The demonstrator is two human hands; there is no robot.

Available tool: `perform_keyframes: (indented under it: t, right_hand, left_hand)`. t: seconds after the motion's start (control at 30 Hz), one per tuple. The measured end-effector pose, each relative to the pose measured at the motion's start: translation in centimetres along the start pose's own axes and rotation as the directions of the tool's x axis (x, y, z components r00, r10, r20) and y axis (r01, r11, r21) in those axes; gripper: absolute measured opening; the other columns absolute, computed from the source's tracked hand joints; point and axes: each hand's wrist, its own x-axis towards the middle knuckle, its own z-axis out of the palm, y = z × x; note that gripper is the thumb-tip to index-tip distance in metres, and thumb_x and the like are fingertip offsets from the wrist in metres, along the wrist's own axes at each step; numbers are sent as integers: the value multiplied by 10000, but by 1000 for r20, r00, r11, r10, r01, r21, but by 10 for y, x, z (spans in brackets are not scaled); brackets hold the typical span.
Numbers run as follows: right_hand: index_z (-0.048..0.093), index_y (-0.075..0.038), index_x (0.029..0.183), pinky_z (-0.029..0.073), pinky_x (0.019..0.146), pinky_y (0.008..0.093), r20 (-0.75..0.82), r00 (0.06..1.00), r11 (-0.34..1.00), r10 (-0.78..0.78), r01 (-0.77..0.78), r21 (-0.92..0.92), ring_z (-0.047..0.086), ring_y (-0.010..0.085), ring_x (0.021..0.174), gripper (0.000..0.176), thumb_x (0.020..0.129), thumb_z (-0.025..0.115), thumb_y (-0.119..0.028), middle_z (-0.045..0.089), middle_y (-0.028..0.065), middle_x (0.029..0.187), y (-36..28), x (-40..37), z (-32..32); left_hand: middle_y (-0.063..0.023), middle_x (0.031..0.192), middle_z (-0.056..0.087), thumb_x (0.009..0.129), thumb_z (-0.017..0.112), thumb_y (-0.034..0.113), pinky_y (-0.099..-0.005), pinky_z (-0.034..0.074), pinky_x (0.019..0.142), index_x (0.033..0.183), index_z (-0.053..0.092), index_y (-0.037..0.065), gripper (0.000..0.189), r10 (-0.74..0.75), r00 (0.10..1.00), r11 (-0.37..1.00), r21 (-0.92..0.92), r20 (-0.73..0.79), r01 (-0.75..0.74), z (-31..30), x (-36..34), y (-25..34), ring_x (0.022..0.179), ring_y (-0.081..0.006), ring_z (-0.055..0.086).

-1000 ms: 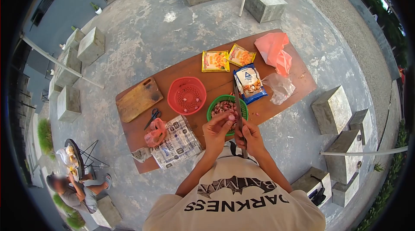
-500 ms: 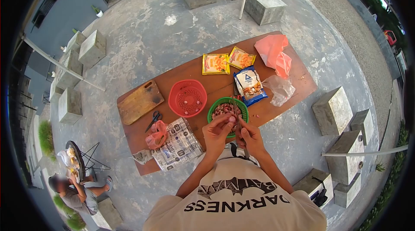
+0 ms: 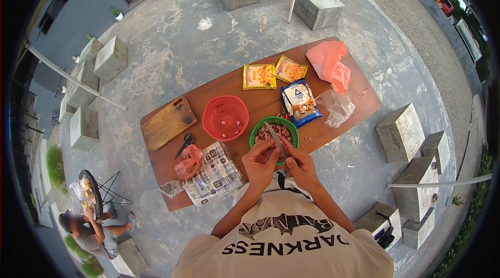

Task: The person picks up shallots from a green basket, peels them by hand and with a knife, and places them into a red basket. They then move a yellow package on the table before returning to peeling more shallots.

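Note:
My left hand (image 3: 260, 161) is closed in a pinch over the near edge of a green basket (image 3: 297, 135), around something mostly hidden by the fingers. Beside it, my right hand (image 3: 299, 166) grips a knife (image 3: 274, 135), whose blade points up and left over the basket. Small reddish shallots (image 3: 282, 131) fill the basket. To its left a red colander (image 3: 208, 116) holds a few shallots. A blue and white packet (image 3: 301, 102) lies just beyond the green basket.
The brown table (image 3: 260, 103) also bears a cutting board (image 3: 169, 123), scissors (image 3: 185, 143), newspaper (image 3: 212, 174), a red plastic bag (image 3: 188, 162), yellow packets (image 3: 259, 76), a pink bag (image 3: 330, 64) and a clear bag (image 3: 337, 107). A seated person (image 3: 96, 234) is at the lower left.
The knife has tilted, its tip now further left over the basket. The round pink shallot that showed between my fingertips is now mostly hidden.

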Motion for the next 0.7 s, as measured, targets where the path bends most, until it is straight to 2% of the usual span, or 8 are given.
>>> perform_keyframes:
  t: [0.1,0.2,0.23,0.33,0.4,0.53,0.63,0.7]
  right_hand:
    - [419,-56,1382,335,520,177,-46,997,998,-53,51,-45,388,28,622,450,944,501,-118,568,-11,963,4,2,2]
    - [439,-58,1369,330,489,186,-96,995,999,-2,5,36,395,36,597,428,958,505,-154,549,-13,890,16,1,1]
    - [440,-68,1370,319,472,187,-65,998,987,10,0,159,392,40,583,428,962,507,-179,519,-19,845,20,0,-1]
    - [438,-89,1375,295,450,186,-48,997,942,67,-48,333,381,46,560,433,968,510,-220,455,-32,769,19,-1,1]
    - [434,-101,1378,282,444,184,-62,992,920,113,-81,384,374,49,552,437,969,510,-237,420,-38,739,18,0,2]
    - [412,-116,1393,275,439,180,-67,991,915,118,-83,394,371,52,552,460,969,508,-265,398,-39,737,20,-1,1]
    - [390,-122,1404,281,435,176,-46,989,888,140,-105,449,381,57,556,475,973,491,-293,394,-36,753,16,-1,-1]
    - [379,-125,1409,286,433,173,-32,986,863,164,-127,489,387,59,558,479,977,478,-306,395,-33,765,15,0,-2]
  left_hand:
    - [-148,1090,595,814,608,-123,-298,515,877,1095,605,-73,285,-15,1000,1000,16,-21,16,2,-1,1,986,-199,614]
    - [-152,1104,601,822,601,-113,-297,511,880,1103,603,-70,284,-34,999,999,-26,-17,34,1,-1,1,991,-193,614]
    - [-152,1104,601,822,601,-113,-297,511,880,1103,603,-70,284,-34,999,999,-24,-19,33,-1,-1,-1,991,-193,614]
    - [-152,1116,609,827,600,-101,-298,510,881,1112,601,-64,287,-142,990,981,-135,-12,139,-4,2,-5,995,-188,614]
    - [-147,1100,622,832,604,-83,-306,511,886,1111,604,-56,281,-315,949,856,-421,35,300,-1,8,-1,981,-196,626]
    - [-147,1076,631,842,595,-64,-318,515,894,1106,606,-52,265,-270,963,927,-269,9,262,-5,4,-14,986,-208,628]
    - [-155,1057,635,872,553,-31,-317,525,877,1120,593,-49,252,-358,932,856,-378,57,352,-7,6,-13,982,-212,628]
    - [-157,1038,636,888,515,-18,-303,533,850,1132,577,-48,254,-409,901,718,-558,145,416,-11,8,-13,957,-204,630]
